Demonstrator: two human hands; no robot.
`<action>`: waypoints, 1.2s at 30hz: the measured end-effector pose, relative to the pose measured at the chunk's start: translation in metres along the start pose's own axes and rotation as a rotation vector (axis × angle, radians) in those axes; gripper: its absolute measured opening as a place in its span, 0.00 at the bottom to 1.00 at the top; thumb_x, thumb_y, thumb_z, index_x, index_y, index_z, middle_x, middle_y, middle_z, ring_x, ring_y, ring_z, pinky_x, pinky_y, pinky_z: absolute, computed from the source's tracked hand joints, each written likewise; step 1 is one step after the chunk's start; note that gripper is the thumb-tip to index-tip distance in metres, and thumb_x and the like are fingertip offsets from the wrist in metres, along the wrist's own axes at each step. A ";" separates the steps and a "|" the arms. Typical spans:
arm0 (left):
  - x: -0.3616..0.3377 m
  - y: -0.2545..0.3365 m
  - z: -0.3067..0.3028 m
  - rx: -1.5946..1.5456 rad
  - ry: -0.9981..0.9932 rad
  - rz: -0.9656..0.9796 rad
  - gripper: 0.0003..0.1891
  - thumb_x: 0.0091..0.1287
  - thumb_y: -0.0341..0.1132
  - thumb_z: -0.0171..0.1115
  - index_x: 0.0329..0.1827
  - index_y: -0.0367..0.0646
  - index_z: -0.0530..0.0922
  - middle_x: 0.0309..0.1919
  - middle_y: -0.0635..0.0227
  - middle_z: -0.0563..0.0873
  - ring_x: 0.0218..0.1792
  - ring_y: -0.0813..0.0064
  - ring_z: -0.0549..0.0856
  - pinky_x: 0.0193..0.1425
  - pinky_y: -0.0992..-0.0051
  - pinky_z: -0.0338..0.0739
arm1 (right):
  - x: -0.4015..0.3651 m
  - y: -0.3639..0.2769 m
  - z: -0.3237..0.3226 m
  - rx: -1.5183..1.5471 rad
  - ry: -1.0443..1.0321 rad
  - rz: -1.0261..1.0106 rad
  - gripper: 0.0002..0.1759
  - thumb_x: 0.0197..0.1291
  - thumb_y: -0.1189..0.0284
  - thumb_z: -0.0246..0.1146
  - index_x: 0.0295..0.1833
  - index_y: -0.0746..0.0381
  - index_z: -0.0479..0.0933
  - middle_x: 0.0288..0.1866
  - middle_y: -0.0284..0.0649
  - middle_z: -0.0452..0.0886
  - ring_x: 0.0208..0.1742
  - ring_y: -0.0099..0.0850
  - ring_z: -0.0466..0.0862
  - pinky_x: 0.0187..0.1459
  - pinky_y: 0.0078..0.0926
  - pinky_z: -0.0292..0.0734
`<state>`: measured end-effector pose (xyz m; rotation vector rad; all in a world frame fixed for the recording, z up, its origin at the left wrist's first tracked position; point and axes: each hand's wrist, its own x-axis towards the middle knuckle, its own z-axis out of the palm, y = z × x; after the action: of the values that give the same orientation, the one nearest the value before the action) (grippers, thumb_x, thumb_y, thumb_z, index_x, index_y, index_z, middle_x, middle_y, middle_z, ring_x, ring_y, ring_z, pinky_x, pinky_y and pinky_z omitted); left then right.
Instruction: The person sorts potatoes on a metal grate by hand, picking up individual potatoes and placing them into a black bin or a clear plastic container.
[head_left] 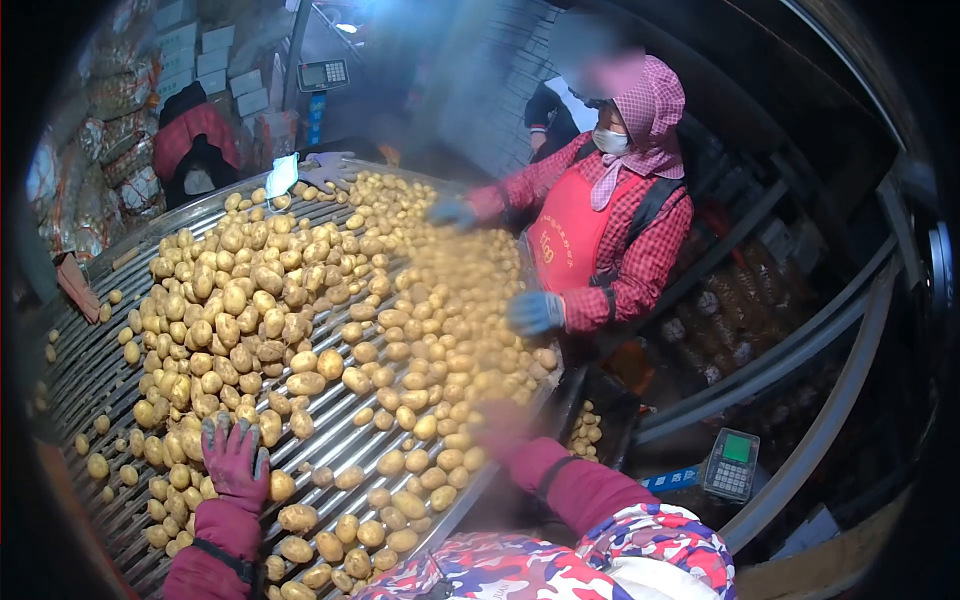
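My left hand (236, 462), in a purple-pink work glove, lies with its fingers spread against the lower edge of a large heap of potatoes (235, 300). Nothing is gripped in it. My right hand (505, 428) is smeared by motion over the loose potatoes near the right edge of the slatted metal table (85, 385); its fingers cannot be made out. Between my two hands, single potatoes (405, 505) rest on the bars.
Across the table a co-worker (610, 230) in a red apron handles a blurred stream of potatoes with blue-gloved hands (537, 312). A scale display (733, 465) stands at right beside a curved metal rail (830, 420). White boxes (212, 62) are stacked at the back left.
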<state>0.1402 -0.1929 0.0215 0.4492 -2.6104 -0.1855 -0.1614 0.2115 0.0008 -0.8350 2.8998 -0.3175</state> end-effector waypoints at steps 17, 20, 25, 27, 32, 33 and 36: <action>0.032 0.046 0.002 0.159 -0.386 -0.091 0.32 0.67 0.47 0.63 0.73 0.45 0.73 0.76 0.58 0.71 0.80 0.53 0.64 0.87 0.43 0.37 | -0.005 0.001 -0.011 0.074 0.066 -0.051 0.31 0.57 0.49 0.69 0.63 0.52 0.82 0.62 0.43 0.83 0.64 0.44 0.80 0.67 0.45 0.73; 0.049 0.071 0.029 0.151 -0.496 -0.011 0.36 0.68 0.50 0.62 0.78 0.47 0.67 0.79 0.57 0.67 0.81 0.53 0.61 0.87 0.43 0.35 | -0.004 0.007 -0.007 0.082 0.038 -0.074 0.31 0.57 0.49 0.69 0.64 0.53 0.82 0.63 0.46 0.82 0.66 0.45 0.79 0.68 0.46 0.72; 0.066 0.152 0.055 -0.041 -0.595 0.092 0.34 0.64 0.46 0.64 0.75 0.50 0.69 0.75 0.53 0.69 0.78 0.50 0.64 0.84 0.43 0.45 | -0.004 0.016 0.003 0.058 0.080 -0.171 0.30 0.57 0.51 0.69 0.63 0.55 0.82 0.61 0.48 0.82 0.65 0.47 0.78 0.66 0.46 0.73; 0.056 0.180 0.064 -0.106 -0.570 0.204 0.32 0.65 0.44 0.63 0.74 0.49 0.70 0.72 0.53 0.72 0.75 0.49 0.68 0.82 0.43 0.50 | -0.002 0.008 0.001 0.076 0.095 -0.059 0.29 0.57 0.53 0.71 0.61 0.56 0.82 0.58 0.48 0.83 0.62 0.48 0.79 0.63 0.47 0.74; 0.020 0.199 0.041 -0.282 -0.560 0.277 0.31 0.69 0.45 0.62 0.74 0.48 0.70 0.70 0.54 0.74 0.74 0.50 0.69 0.83 0.46 0.51 | -0.001 0.012 0.002 0.014 0.164 -0.195 0.29 0.56 0.55 0.71 0.61 0.56 0.80 0.57 0.46 0.82 0.61 0.49 0.77 0.62 0.48 0.73; 0.020 0.191 0.018 -0.229 -0.583 0.244 0.31 0.69 0.46 0.62 0.75 0.47 0.70 0.71 0.53 0.74 0.75 0.50 0.68 0.83 0.46 0.50 | -0.001 0.012 0.002 0.002 0.154 -0.190 0.30 0.56 0.55 0.71 0.62 0.56 0.80 0.58 0.46 0.81 0.62 0.49 0.76 0.63 0.49 0.73; -0.009 0.138 -0.009 -0.037 -0.426 0.046 0.33 0.68 0.46 0.64 0.75 0.46 0.70 0.70 0.50 0.75 0.75 0.48 0.67 0.83 0.47 0.52 | -0.003 0.010 0.001 -0.021 0.087 -0.169 0.32 0.56 0.55 0.71 0.65 0.55 0.77 0.60 0.46 0.80 0.65 0.49 0.74 0.65 0.50 0.71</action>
<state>0.1129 -0.0614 0.0541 0.3679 -3.0238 -0.3465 -0.1636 0.2217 -0.0026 -1.0996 2.9214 -0.3471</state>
